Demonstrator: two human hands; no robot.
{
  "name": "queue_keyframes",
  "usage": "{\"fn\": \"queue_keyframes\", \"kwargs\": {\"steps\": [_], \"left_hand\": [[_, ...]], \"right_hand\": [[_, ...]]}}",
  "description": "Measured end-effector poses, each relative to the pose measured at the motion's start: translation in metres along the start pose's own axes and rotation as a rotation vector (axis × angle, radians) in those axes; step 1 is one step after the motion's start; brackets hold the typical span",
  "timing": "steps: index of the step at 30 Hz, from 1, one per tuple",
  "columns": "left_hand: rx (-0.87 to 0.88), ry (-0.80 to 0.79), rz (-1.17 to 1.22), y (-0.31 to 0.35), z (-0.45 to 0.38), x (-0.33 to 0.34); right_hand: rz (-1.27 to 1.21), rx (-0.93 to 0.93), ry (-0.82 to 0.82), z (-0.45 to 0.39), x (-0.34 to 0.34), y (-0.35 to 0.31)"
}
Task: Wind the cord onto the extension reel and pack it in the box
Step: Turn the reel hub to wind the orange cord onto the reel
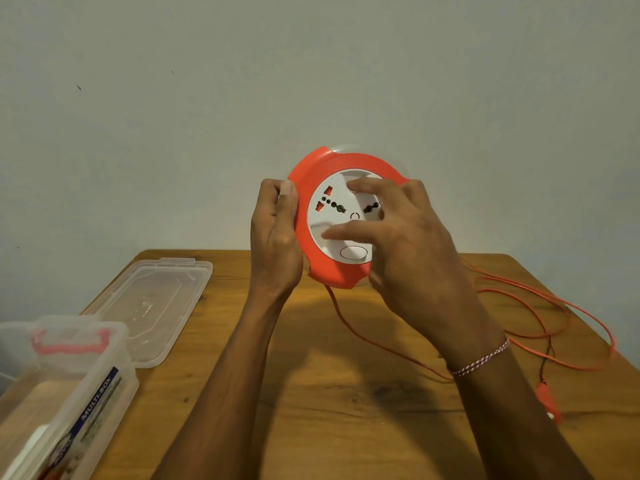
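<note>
A round orange extension reel [332, 174] with a white socket face is held up above the far part of the wooden table [346, 393]. My left hand [275, 237] grips its left rim. My right hand [405, 237] lies on the white face, with the fingers spread over the sockets. A thin orange cord [540, 308] leaves the reel's underside and lies in loose loops on the right side of the table. It ends in an orange plug [547, 398] near the right edge. A clear plastic box [114, 379] with a pink handle stands open at the lower left.
The box's clear lid [152, 303] lies flat on the table behind the box. A pale wall rises directly behind the table's far edge. A thread bracelet circles my right wrist.
</note>
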State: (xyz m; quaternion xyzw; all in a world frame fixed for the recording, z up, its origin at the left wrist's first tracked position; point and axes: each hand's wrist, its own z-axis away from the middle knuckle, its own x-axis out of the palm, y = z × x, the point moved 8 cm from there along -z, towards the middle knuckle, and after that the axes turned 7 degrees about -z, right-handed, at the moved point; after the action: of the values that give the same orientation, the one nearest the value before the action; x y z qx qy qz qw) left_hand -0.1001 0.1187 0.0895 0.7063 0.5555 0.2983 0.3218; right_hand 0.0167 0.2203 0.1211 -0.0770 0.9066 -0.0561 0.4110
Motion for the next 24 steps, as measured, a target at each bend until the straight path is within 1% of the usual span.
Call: {"fn": "queue_keyframes", "kwargs": {"steps": [4, 9, 15, 17, 19, 22, 24], "left_hand": [[0.015, -0.004, -0.006, 0.001, 0.001, 0.000], [0.017, 0.008, -0.009, 0.000, 0.002, 0.000], [0.014, 0.007, -0.002, -0.003, 0.001, 0.002], [0.024, 0.005, -0.001, -0.003, 0.001, 0.002], [0.028, 0.000, 0.002, -0.003, 0.001, 0.003], [0.035, -0.010, 0.016, -0.003, 0.001, 0.003], [0.041, -0.009, 0.019, -0.002, 0.001, 0.003]], "right_hand": [[0.051, 0.005, 0.010, 0.000, 0.003, -0.001], [0.027, 0.056, 0.140, 0.005, -0.005, 0.008], [-0.063, 0.181, 0.247, 0.005, -0.014, 0.015], [-0.089, 0.166, 0.271, 0.004, -0.015, 0.014], [-0.082, 0.145, 0.248, 0.002, -0.014, 0.014], [-0.054, 0.044, 0.221, 0.000, -0.017, 0.010], [-0.022, -0.039, 0.134, -0.001, -0.013, 0.005]]}}
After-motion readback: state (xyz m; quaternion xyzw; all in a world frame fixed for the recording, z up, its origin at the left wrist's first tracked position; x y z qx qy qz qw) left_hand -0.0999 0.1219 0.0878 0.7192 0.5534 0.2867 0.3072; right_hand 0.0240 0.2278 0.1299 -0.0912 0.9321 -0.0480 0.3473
